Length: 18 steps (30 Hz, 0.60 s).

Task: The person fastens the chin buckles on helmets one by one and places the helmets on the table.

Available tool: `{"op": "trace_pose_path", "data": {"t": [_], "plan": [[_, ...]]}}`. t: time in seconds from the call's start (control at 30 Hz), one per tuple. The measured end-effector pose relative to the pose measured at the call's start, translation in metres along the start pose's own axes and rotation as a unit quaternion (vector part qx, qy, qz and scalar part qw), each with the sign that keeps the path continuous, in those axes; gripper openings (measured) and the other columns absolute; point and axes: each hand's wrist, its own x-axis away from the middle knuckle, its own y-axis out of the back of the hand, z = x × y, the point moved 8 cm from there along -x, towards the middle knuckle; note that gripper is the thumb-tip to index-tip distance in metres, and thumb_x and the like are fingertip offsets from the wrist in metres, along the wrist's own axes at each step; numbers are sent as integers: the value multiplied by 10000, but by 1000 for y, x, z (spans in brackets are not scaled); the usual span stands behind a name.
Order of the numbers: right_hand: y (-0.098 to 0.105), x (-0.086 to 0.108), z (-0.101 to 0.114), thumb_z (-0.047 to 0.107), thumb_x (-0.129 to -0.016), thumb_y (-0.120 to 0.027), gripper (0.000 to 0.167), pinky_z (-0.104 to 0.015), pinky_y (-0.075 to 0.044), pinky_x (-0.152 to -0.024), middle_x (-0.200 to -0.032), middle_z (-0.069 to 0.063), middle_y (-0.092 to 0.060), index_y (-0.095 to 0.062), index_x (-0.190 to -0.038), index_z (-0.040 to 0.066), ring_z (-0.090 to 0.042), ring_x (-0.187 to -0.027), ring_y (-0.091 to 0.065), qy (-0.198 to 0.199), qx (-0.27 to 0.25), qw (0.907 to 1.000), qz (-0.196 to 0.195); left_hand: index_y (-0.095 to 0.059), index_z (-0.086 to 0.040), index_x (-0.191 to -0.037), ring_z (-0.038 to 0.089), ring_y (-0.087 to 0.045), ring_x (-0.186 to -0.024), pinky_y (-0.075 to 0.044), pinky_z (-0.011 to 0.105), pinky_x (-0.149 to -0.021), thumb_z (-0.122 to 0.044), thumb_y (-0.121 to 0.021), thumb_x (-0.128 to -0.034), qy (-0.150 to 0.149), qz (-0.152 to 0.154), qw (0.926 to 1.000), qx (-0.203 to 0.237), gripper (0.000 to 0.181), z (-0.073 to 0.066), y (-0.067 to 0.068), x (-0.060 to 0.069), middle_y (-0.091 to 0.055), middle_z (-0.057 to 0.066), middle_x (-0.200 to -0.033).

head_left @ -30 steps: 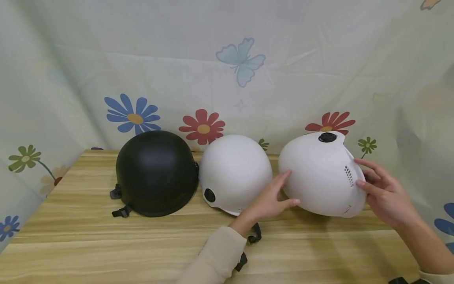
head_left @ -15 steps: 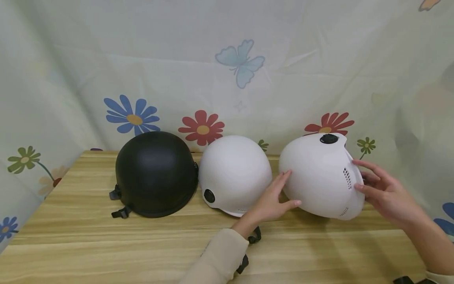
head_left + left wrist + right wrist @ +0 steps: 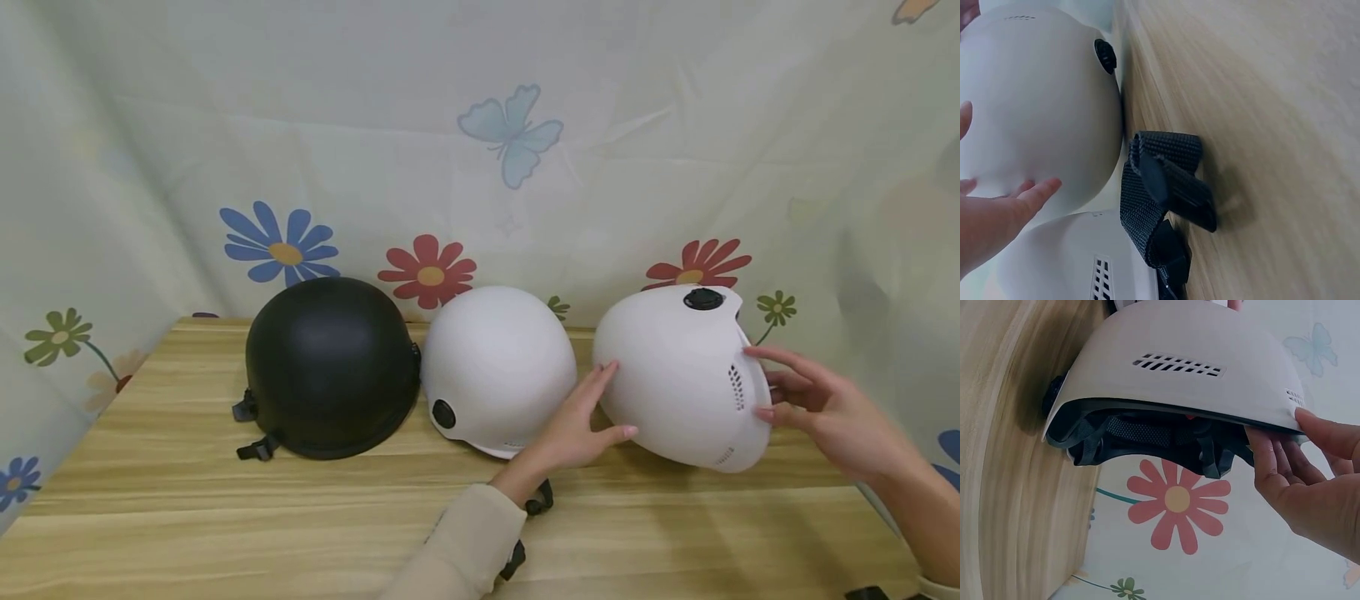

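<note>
Across the table (image 3: 172,508), far side: a tilted helmet (image 3: 667,383) at right, a black helmet (image 3: 330,367) at left, a white helmet (image 3: 498,358) between. The left hand (image 3: 572,427), fingers apart, touches the tilted helmet's left side; the right hand (image 3: 840,421) pinches its rim (image 3: 1166,412), thumb outside, fingers inside. Good control probably calls for steady left-hand support, with right fingers clear of the straps (image 3: 1207,449).

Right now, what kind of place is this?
Probably a little work spot indoors, though I can't tell which room: a wood-look table, a row of helmets, and flowery cloth behind.
</note>
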Motion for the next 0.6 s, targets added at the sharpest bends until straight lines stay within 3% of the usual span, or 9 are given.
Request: {"op": "trace_pose_path", "data": {"t": [0.23,0.4,0.5,0.6], "plan": [[4,4,-2,-78,-829,-602,654,-228,-511,-637,-1023,171,-581,-382,-1393,169,-55,-838,-574,-49,73,9998,-163,-172,-254,-1469,198,-231,-1338,-266,426,-1038,-381,-614,-863,33,92,9999,-41,761,1,-3,0,-197,34,-1494],[8,6,-6,-63,-840,-598,662,-215,-508,-636,-1023,200,-563,-369,-1404,195,-39,-834,-565,-188,-12,9994,-277,-218,-250,-1459,165,-380,-1251,-328,393,-1004,-364,-617,-865,65,100,9999,19,725,3,-4,1,-275,4,-1465],[9,6,-10,-99,-843,-570,656,-218,-516,-656,-1041,160,-577,-374,-1398,190,-51,-850,-581,-191,-1018,9942,-279,-244,-232,-1453,172,-426,-1209,-354,386,-983,-354,-620,-865,53,86,9999,77,709,4,-4,1,-307,6,-1449],[8,7,-13,-174,-842,-506,651,-255,-526,-681,-1070,62,-591,-380,-1383,167,-104,-872,-601,-95,-2504,9679,-191,-265,-211,-1447,197,-428,-1213,-363,385,-975,-348,-613,-872,44,55,9998,162,686,6,-3,2,-307,9,-1449]]}}
